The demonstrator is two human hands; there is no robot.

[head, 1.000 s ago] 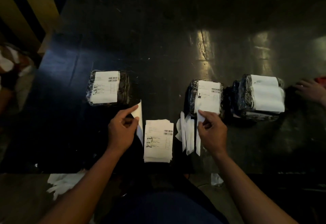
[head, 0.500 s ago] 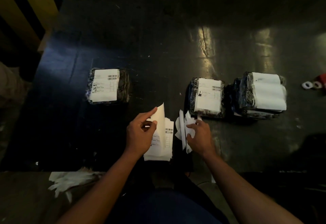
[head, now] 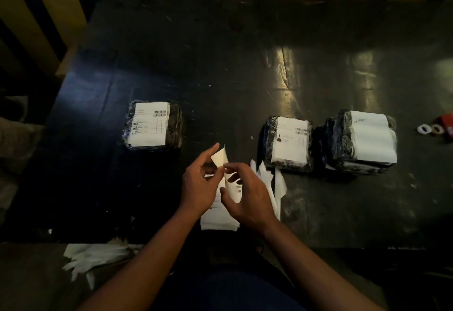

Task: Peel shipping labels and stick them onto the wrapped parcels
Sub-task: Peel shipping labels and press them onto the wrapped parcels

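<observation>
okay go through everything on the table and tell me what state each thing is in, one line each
Left parcel: wrapped, labelled.
Middle parcel: wrapped, labelled.
Right parcel: wrapped, labelled, touching the middle one.
Label sheet: curled, being peeled.
Left hand: pinching the sheet.
Right hand: pinching the sheet.
Label stack: flat.
Backing strips: discarded.

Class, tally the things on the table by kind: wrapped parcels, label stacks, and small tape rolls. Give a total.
Parcels: 3
Label stack: 1
Tape rolls: 2
Total: 6
</observation>
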